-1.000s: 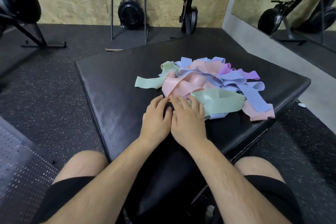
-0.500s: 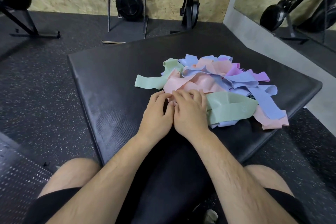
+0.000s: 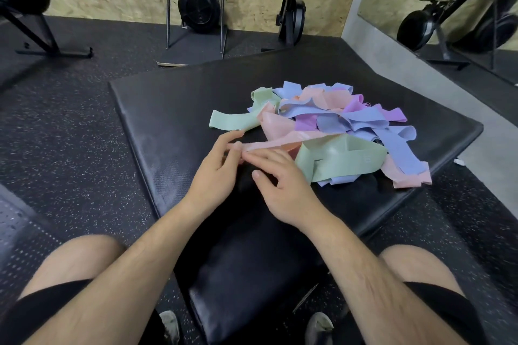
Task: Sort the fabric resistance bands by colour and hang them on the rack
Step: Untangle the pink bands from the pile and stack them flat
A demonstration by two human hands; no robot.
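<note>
While I look down from the head camera, the pile of bands [image 3: 361,120] lies in a tangle on the far right part of the black padded counter [image 3: 173,120]: green, pink, blue and purple loops crossing over each other. None is sorted yet, and I cannot pick out a rack from here.

My left hand [image 3: 215,176] pinches the near end of a pink band [image 3: 283,142] between thumb and forefinger, just off the edge of the heap. My right hand [image 3: 286,193] is beside it, its fingers lying fairly straight against the same band with the thumb clear of it, so it is touching, not gripping. The pink band runs back to the right and disappears under a wide green band [image 3: 344,161] that is draped over it.

To do this step well, I think I should draw the pink band out low and slowly toward me, using the right hand to hold down or lift aside the green one so it does not ride along. A sharp tug would likely drag half the heap off the near edge. Once it is free, I would lay it on the bare left part of the counter to start a pink group.
</note>
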